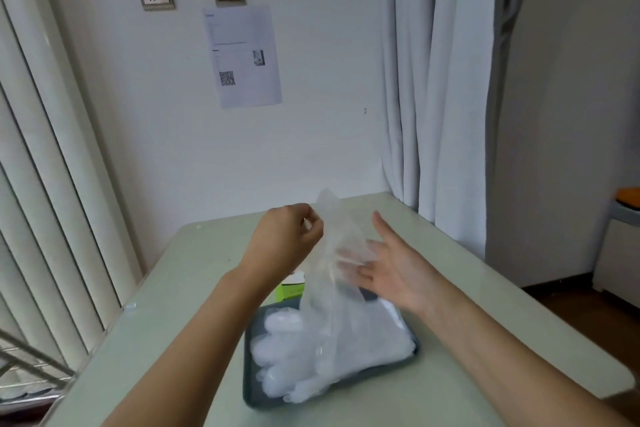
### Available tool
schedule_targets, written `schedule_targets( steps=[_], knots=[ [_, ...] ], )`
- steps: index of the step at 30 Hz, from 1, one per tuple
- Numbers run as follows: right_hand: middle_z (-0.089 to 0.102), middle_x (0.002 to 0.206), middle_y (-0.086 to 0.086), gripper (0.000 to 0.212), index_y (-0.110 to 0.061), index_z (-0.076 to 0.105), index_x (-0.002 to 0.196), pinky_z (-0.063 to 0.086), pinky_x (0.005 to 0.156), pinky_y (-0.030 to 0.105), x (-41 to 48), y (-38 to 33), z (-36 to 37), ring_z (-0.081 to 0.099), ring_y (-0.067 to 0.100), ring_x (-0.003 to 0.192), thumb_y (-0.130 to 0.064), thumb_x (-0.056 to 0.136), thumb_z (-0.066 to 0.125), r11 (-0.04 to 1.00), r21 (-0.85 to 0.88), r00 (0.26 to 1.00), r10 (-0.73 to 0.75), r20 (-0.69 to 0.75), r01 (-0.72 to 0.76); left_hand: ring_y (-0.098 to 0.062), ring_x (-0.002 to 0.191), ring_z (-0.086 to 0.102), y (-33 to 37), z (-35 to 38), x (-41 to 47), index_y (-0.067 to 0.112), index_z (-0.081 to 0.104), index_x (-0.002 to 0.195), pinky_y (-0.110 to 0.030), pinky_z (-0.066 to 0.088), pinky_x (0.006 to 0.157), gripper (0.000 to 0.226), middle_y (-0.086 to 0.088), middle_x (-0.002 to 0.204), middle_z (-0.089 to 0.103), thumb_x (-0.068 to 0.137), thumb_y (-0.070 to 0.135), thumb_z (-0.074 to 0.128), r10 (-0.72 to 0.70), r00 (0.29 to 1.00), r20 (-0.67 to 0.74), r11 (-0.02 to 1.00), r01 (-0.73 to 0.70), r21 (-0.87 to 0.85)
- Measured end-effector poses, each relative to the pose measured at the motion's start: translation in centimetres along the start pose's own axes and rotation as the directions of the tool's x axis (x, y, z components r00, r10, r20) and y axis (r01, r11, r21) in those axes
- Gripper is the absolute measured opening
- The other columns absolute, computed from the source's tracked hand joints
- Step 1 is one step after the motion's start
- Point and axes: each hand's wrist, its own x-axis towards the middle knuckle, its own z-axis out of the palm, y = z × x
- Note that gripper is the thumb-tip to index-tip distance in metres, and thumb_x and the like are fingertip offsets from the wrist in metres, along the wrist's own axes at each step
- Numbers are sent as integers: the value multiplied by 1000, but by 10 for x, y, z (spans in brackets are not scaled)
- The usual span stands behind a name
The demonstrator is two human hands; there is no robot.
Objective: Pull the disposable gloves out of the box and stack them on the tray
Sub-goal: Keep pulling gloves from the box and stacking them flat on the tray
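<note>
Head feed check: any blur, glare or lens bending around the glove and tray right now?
Head view: soft even light, no glare or hard shadows; the held glove is faintly smeared and see-through below the left hand; the stacked gloves on the tray wash into one white mass; wide-angle lens bows the blinds.

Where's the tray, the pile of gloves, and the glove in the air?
tray [250, 388], head view, left rim.
pile of gloves [294, 354], head view, middle of top glove.
glove in the air [325, 288], head view, its middle.
</note>
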Motion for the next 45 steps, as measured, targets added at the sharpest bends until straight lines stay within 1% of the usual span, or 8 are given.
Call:
schedule_targets(
  steps=[3,6,12,22,28,34,39,45],
  knots=[
    [65,106,-5,82,-16,65,111,45,91,29,-19,-22,11,60,13,105,-71,52,77,901,-405,987,-125,100,155,-8,49,46,0,-13,0,16,65,72,-14,32,43,16,9,54,50,86,21,60,8,996,91,997,-15,75],
    [54,125,-11,94,-21,50,135,39,96,23,-29,-36,28,51,4,115,-59,56,82,594,-785,980,-180,82,175,-6,42,42,2,-22,0,18,67,72,-12,30,41,15,9,50,48,85,23,64,12,979,202,999,-22,46],
    [72,78,1,13,-7,70,89,53,79,25,-26,-43,55,69,18,83,-17,91,62,407,-866,914,-386,126,291,-4,44,43,-6,-34,-3,28,63,52,-13,39,46,33,10,50,45,84,28,73,-29,907,420,978,114,-177],
    [48,57,3,19,-8,59,83,46,45,20,-13,-32,40,48,8,41,-8,98,48,534,-803,920,-389,45,265,-27,105,65,-74,17,-59,4,69,110,-32,51,91,44,-12,113,68,81,38,72,-54,645,763,614,624,-484],
    [60,60,5,17,-9,59,86,42,49,22,6,-24,15,53,13,40,-14,97,47,516,-830,905,-424,-33,211,-17,61,57,-81,32,-60,0,65,83,-20,47,57,24,-14,77,63,87,24,69,-179,708,683,491,666,-562],
    [71,80,15,20,-3,59,86,45,41,22,26,27,-35,65,19,51,-17,95,47,378,-924,913,-354,-202,-58,-13,50,53,-107,38,-45,2,70,75,-19,45,53,24,-9,65,64,88,21,67,-331,652,682,621,695,-363],
    [67,101,16,29,-16,40,68,43,66,29,34,70,-59,63,32,91,-20,95,44,180,-944,890,-323,-322,-276,-8,49,52,-123,60,-35,11,72,72,-16,43,53,23,2,61,65,83,30,73,-461,624,631,796,605,-17],
    [62,114,12,22,-7,58,105,41,73,27,33,85,-65,58,31,105,-20,98,42,33,-932,862,-369,-348,-362,-13,54,58,-134,78,-30,13,67,70,-18,47,56,17,0,63,65,79,26,72,-542,639,546,838,463,290]
  ],
)
